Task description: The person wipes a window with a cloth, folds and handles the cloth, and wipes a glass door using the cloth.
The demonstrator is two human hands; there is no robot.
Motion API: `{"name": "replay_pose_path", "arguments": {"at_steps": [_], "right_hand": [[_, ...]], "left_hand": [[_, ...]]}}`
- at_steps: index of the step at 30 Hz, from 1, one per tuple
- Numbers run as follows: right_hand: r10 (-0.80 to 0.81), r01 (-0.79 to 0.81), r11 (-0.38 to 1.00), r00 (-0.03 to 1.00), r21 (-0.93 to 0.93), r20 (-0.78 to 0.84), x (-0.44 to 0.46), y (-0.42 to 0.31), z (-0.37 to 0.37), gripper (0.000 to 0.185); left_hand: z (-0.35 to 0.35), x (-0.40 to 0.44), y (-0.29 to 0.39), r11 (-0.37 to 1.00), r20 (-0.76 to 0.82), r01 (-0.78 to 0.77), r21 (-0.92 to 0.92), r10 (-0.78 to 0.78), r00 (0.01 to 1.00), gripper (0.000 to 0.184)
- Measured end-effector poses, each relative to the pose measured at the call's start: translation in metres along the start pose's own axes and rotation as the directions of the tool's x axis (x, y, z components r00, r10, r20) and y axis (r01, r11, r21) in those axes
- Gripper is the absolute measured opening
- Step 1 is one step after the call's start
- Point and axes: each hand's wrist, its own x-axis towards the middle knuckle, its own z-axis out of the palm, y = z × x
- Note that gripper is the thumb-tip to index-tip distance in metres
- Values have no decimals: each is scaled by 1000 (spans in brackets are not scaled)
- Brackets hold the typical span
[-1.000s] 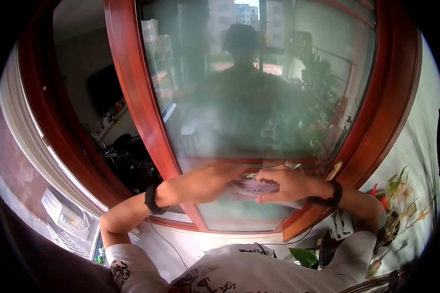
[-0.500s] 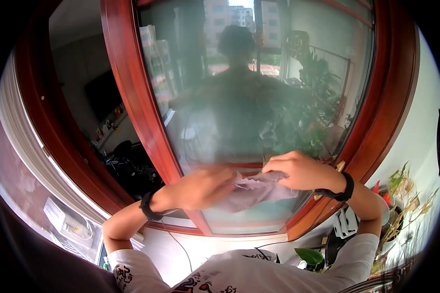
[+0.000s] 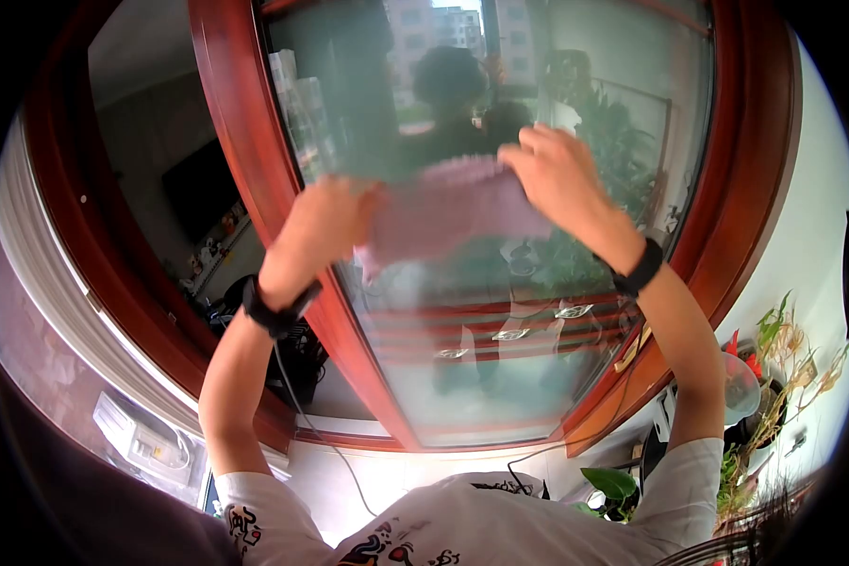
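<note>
A pale purple cloth (image 3: 453, 208) is stretched between my two hands, a little blurred, in front of a hazy glass door pane (image 3: 481, 396). My left hand (image 3: 325, 226) grips its left end, fingers closed, near the red wooden door frame (image 3: 255, 141). At its upper right corner my right hand (image 3: 557, 179) pinches the edge. The cloth's lower edge hangs loose. Whether it touches the glass I cannot tell. Each wrist wears a black band.
An open doorway to a dark room with a wall screen (image 3: 201, 189) is at the left. Potted plants (image 3: 774, 377) stand at the lower right, and a green leaf (image 3: 608, 483) near my body. A thin cable (image 3: 325, 439) hangs down from my left wrist.
Both hands have risen from the lower part of the glass and moved apart. The cloth, bunched between them before, is now spread out higher up.
</note>
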Motion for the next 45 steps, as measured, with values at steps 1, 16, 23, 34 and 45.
{"name": "replay_pose_path", "arguments": {"at_steps": [1, 16, 23, 34, 45], "right_hand": [[67, -71, 993, 997, -99, -39, 14, 3, 6, 10], [57, -161, 979, 803, -124, -594, 204, -60, 114, 49], [56, -162, 977, 821, -138, -568, 202, -91, 137, 53], [-41, -18, 990, 913, -140, -407, 142, -147, 172, 61], [-163, 181, 964, 981, -195, 101, -18, -185, 223, 56]], "left_hand": [[-6, 13, -7, 1000, -57, 12, -12, -13, 998, 20], [-46, 96, -103, 775, -850, 462, 431, 177, 496, 51], [-6, 78, -176, 924, -856, 304, 233, 47, 515, 65], [51, 2, -166, 918, -674, 52, 393, 249, 696, 69], [159, -122, -163, 914, -210, -150, 378, 243, 947, 67]]}}
